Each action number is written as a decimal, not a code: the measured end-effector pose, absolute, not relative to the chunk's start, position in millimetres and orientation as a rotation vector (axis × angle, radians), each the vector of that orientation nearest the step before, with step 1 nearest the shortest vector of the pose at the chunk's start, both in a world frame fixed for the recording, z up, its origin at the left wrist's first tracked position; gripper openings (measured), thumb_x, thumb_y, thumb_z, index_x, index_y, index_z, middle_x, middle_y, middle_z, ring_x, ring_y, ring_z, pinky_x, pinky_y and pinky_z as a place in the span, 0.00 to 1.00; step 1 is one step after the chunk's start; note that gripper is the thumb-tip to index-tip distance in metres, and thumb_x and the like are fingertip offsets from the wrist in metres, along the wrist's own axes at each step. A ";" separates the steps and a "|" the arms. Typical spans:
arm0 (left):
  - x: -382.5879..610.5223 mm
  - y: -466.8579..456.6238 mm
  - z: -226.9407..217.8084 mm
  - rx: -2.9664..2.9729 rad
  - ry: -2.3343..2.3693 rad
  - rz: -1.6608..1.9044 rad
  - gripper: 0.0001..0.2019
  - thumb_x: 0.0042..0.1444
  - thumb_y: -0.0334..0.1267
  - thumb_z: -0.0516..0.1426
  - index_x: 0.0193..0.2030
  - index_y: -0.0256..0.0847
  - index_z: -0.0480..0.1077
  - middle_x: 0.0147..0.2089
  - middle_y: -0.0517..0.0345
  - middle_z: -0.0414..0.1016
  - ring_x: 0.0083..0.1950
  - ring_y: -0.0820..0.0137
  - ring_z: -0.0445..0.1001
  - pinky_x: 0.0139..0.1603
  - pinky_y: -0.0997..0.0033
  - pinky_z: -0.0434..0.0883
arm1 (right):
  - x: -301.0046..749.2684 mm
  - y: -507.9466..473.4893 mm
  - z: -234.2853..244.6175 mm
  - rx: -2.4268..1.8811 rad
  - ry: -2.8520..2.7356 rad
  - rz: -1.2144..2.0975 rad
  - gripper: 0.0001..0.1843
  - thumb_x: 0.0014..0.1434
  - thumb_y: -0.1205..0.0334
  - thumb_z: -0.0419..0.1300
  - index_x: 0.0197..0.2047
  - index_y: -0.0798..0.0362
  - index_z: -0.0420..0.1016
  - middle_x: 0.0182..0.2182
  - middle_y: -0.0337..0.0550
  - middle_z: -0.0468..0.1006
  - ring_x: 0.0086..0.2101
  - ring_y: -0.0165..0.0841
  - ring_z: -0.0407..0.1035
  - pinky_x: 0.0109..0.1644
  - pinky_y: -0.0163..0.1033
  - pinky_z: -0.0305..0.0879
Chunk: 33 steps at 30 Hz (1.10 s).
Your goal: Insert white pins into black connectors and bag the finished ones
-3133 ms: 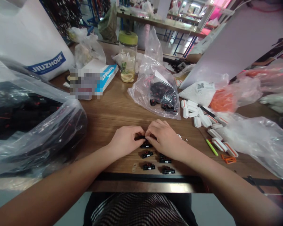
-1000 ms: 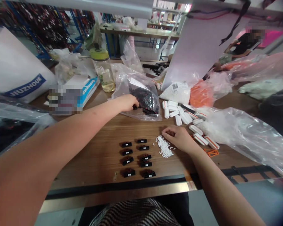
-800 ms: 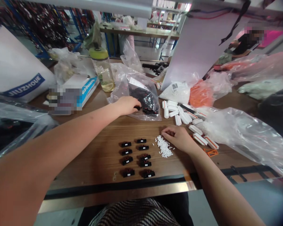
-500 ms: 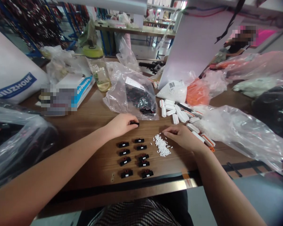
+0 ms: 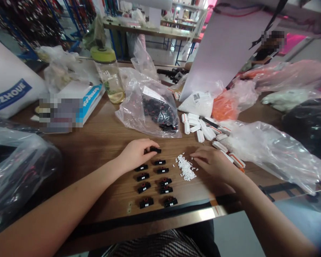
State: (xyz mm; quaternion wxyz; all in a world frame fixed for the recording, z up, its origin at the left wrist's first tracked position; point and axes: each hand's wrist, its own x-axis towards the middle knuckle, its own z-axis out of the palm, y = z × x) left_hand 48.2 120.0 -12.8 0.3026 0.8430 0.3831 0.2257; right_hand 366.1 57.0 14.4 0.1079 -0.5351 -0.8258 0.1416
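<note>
The left hand (image 5: 135,154) has a narrow grip on a black block (image 5: 156,150), pinched between thumb and fingers, just beyond two rows of similar blocks (image 5: 146,203) on the bench (image 5: 82,153). Whether the held block touches the wood, I cannot tell. The right hand (image 5: 212,162) is just beside the heap of white pegs (image 5: 186,168), thumb and forefinger close together; a peg shows by the fingertips, but whether it is pinched or lying loose I cannot tell.

The step in hand looks like steadying the block while a peg is picked. To do it well, grip the block by one end so its front face is free, and turn that face toward the right hand. Take a single peg from the loose edge of the heap, held by its end so it can be aimed straight. The left hand is low over the far end of the left row, so it is best lifted clear to avoid nudging a block there.

The held block is small, oblong and dark, its end poking out past the fingers; its front is too small to read. The laid blocks show touches of red on top and paired white dots in front; a few sit slightly askew.
</note>
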 end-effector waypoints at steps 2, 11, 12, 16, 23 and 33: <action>48.3 118.6 -14.8 2.229 1.024 0.601 0.10 0.60 0.38 0.60 0.47 0.43 0.76 0.39 0.58 0.78 0.36 0.70 0.73 0.40 0.69 0.69 | 370.0 56.3 11.6 -1.628 -2.362 0.450 0.14 0.65 0.57 0.54 0.42 0.47 0.82 0.41 0.44 0.82 0.39 0.36 0.74 0.44 0.43 0.67; 46.8 121.8 -10.2 2.187 0.960 0.623 0.07 0.59 0.38 0.60 0.43 0.44 0.78 0.38 0.58 0.76 0.34 0.72 0.73 0.37 0.71 0.70 | 356.1 49.6 11.3 -1.771 -2.164 0.531 0.12 0.61 0.55 0.58 0.32 0.50 0.81 0.30 0.43 0.81 0.32 0.38 0.73 0.37 0.42 0.66; 46.4 122.2 -10.3 2.182 0.954 0.628 0.07 0.59 0.38 0.60 0.43 0.44 0.78 0.38 0.58 0.76 0.33 0.72 0.73 0.37 0.71 0.70 | 355.6 49.8 10.6 -1.797 -2.145 0.545 0.12 0.60 0.55 0.59 0.31 0.50 0.80 0.30 0.43 0.81 0.30 0.37 0.72 0.36 0.42 0.65; 45.9 122.7 -11.4 2.178 0.954 0.624 0.08 0.58 0.37 0.61 0.44 0.44 0.78 0.38 0.58 0.76 0.32 0.73 0.73 0.38 0.71 0.69 | 351.3 52.5 9.5 -1.854 -2.063 0.656 0.10 0.59 0.56 0.59 0.30 0.50 0.78 0.28 0.40 0.80 0.27 0.33 0.71 0.32 0.39 0.64; 49.5 120.5 -14.3 2.091 1.057 0.590 0.05 0.54 0.37 0.64 0.37 0.41 0.74 0.31 0.64 0.75 0.29 0.73 0.72 0.34 0.73 0.67 | 296.2 74.5 27.1 -1.441 -2.122 0.670 0.08 0.63 0.60 0.57 0.32 0.50 0.74 0.32 0.41 0.77 0.37 0.34 0.71 0.45 0.41 0.65; 52.8 120.1 -11.9 2.138 1.005 0.659 0.03 0.52 0.33 0.63 0.33 0.41 0.73 0.30 0.64 0.71 0.28 0.74 0.70 0.32 0.73 0.66 | 260.8 96.9 13.1 -1.235 -2.305 0.588 0.04 0.62 0.65 0.58 0.34 0.51 0.73 0.36 0.43 0.74 0.41 0.37 0.67 0.49 0.47 0.62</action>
